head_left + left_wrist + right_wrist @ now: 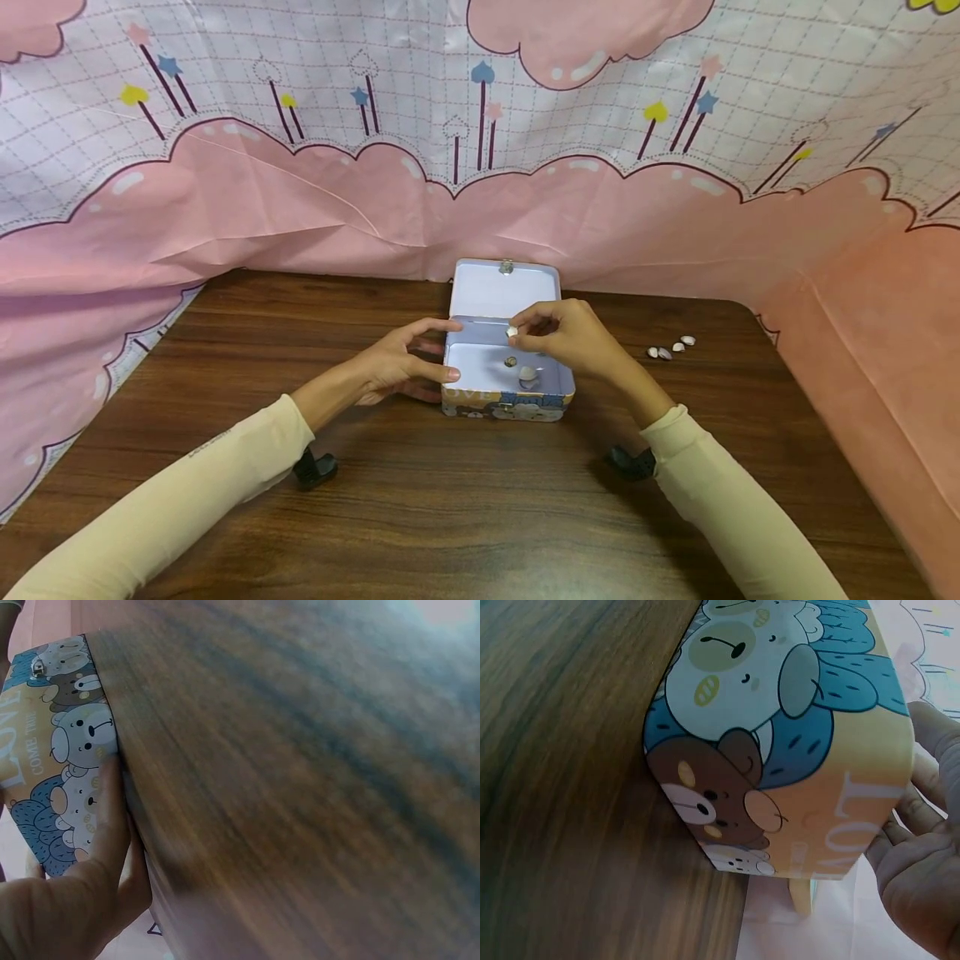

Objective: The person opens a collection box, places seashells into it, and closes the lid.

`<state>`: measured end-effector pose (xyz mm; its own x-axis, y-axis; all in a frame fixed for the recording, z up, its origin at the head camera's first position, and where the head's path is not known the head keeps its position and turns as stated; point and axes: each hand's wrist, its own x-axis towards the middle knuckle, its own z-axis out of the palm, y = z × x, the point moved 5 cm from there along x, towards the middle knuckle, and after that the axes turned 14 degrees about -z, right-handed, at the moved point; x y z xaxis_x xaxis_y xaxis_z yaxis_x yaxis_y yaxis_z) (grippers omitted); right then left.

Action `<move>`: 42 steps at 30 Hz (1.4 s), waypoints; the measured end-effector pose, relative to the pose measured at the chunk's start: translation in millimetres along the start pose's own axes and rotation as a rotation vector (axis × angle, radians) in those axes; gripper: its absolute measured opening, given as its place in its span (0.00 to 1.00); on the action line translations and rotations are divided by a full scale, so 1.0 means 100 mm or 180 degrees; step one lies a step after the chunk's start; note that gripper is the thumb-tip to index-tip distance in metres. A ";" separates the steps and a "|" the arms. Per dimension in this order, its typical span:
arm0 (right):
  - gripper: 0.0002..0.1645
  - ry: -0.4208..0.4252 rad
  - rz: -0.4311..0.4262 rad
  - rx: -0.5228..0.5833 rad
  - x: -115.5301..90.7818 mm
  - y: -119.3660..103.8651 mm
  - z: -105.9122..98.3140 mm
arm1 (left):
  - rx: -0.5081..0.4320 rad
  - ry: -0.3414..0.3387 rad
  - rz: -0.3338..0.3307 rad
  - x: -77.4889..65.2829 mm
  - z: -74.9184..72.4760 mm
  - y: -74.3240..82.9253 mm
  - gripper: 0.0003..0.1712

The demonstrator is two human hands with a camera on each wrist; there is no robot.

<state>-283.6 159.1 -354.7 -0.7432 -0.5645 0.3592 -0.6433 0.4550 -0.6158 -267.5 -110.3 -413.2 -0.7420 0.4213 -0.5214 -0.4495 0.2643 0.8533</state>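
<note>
A small tin box [472, 403] printed with cartoon bears stands on the table, its lid [506, 287] raised at the back. My right hand [573, 337] pinches a small white seashell [512, 332] between thumb and forefinger over the box's inside. In there lie a small brownish shell [511, 362] and a larger pale one [528, 374]. My left hand [393, 362] touches the box's left side, fingers spread and fairly straight, fingertips at the rim. The left wrist view has that hand [75, 900] along the printed side. In the right wrist view, the pinched shell is hidden behind the box.
Several small shells [664, 353] lie on the wooden table [480, 517] to the right of the box. A patterned pink and white cloth [337, 200] hangs behind the table and along its sides. Black wrist mounts [315, 468] sit beneath both sleeves.
</note>
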 end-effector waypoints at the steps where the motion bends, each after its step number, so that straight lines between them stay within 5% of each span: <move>1: 0.13 -0.0002 -0.0001 0.0003 0.00 0.00 0.01 | 0.0001 -0.0003 0.0001 0.00 0.00 0.00 0.49; 13: 0.15 0.0067 -0.0022 0.0038 -0.06 0.02 0.00 | 0.0038 -0.0008 0.0007 0.00 0.00 0.00 0.49; 42: 0.14 0.0374 0.0124 -0.0118 -0.46 0.27 -0.46 | -0.0028 -0.0012 -0.0001 0.01 0.00 0.01 0.50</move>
<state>-275.0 229.2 -355.9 -0.7828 -0.4623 0.4165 -0.6182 0.5013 -0.6053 -268.9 -109.5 -413.2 -0.7399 0.4246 -0.5218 -0.4542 0.2569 0.8530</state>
